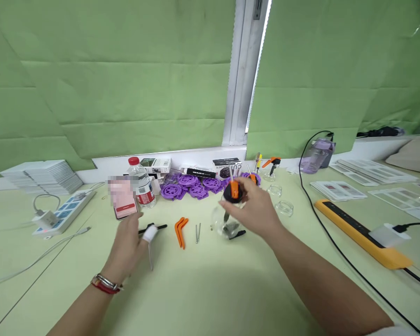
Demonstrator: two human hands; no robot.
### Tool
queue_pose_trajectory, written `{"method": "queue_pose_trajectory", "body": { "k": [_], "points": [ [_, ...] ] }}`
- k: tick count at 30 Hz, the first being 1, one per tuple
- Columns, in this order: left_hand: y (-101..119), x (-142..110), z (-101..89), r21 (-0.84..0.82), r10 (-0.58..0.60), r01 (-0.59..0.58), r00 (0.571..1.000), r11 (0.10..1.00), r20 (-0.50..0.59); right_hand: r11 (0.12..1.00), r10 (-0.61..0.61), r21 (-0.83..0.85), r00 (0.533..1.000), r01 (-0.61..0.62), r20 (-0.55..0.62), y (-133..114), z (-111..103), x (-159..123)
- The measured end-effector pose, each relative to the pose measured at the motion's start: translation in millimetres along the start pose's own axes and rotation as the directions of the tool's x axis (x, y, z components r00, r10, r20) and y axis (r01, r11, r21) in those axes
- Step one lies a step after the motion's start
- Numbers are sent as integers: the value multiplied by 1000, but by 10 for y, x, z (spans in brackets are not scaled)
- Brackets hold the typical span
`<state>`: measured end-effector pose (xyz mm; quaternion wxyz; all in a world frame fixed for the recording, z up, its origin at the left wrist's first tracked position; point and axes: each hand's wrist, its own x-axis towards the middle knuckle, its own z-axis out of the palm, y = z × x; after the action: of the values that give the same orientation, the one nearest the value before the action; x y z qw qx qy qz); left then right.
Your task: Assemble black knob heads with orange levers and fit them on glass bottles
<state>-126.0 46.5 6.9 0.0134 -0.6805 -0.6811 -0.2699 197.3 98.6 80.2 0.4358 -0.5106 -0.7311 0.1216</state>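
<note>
My right hand is closed around a black, round top with an orange piece on it. A thin rod sticks up from this top. Just below it is a clear, rounded glass vessel; I cannot tell whether the two are joined. My left hand hovers with thumb and fingers apart over black elongated parts, and a white cover wraps its thumb. Below that thumb a thin metal rod shows. Two bent orange pieces and two metal pins lie between my hands.
Behind are a red-capped bottle, a phone, purple openwork discs and small boxes. Clear glass rings and another orange-handled glass piece stand right of centre. Power strips and cables flank both sides.
</note>
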Motion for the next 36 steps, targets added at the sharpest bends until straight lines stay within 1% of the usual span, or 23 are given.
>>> {"method": "queue_pose_trajectory", "body": {
  "k": [1,2,3,4,5,6,8,10,11,13,14,15,16,17,19,21,23,25,28,30,32,34,36],
  "points": [
    [229,-41,-68,-112,95,-91,995,990,30,999,-17,36,998,15,59,-97,11,-131],
    [466,-87,-126,-236,203,-174,973,956,108,997,-35,68,993,27,112,-187,42,-261],
    [697,-136,-167,-353,298,-222,937,909,180,995,-51,93,987,37,151,-268,87,-384],
    [907,-185,-189,-454,381,-251,898,855,221,993,-62,113,983,42,174,-338,140,-500],
    [1084,-231,-193,-541,437,-253,866,802,243,991,-71,123,978,47,196,-394,196,-603],
    [1221,-270,-182,-615,462,-226,849,756,257,989,-75,139,976,47,205,-434,248,-692],
    [1367,-322,-131,-725,425,-134,874,676,235,977,-80,212,973,33,217,-460,323,-815],
    [1368,-333,-76,-791,351,-32,907,610,234,929,-123,371,956,17,267,-409,352,-848],
    [1331,-327,-53,-817,312,20,918,576,243,881,-148,472,940,-16,309,-355,353,-830],
    [1222,-299,-16,-875,256,124,929,468,268,751,-153,642,904,-156,399,-199,349,-736],
    [1162,-284,5,-906,245,174,927,386,283,681,-91,686,900,-256,426,-105,353,-673],
    [1105,-272,31,-936,250,221,923,275,292,631,11,694,899,-346,437,-7,366,-610],
    [1054,-264,64,-952,267,265,916,155,299,610,130,690,908,-389,397,90,390,-553],
    [1012,-261,104,-950,294,308,905,45,307,601,222,676,902,-427,371,180,426,-509],
    [952,-266,203,-911,346,397,874,-108,340,574,271,634,851,-518,451,324,526,-471],
    [920,-275,308,-856,349,482,847,-185,401,535,273,576,771,-618,575,409,641,-492],
    [901,-274,398,-815,324,532,831,-229,452,506,271,554,732,-661,625,451,742,-536],
    [879,-258,465,-794,311,557,821,-245,480,485,277,559,725,-672,631,477,817,-572],
    [833,-226,531,-786,293,587,799,-192,525,461,304,565,720,-684,624,521,881,-592],
    [805,-213,560,-788,258,599,791,-142,555,462,311,584,738,-668,598,545,895,-593],
    [789,-207,579,-790,221,602,791,-115,570,481,285,624,783,-616,553,558,888,-592],
    [785,-205,583,-789,198,603,792,-116,577,495,241,663,822,-562,516,561,871,-592],
    [789,-203,575,-790,190,601,795,-121,576,492,216,670,824,-556,524,565,858,-594]
  ]
}}
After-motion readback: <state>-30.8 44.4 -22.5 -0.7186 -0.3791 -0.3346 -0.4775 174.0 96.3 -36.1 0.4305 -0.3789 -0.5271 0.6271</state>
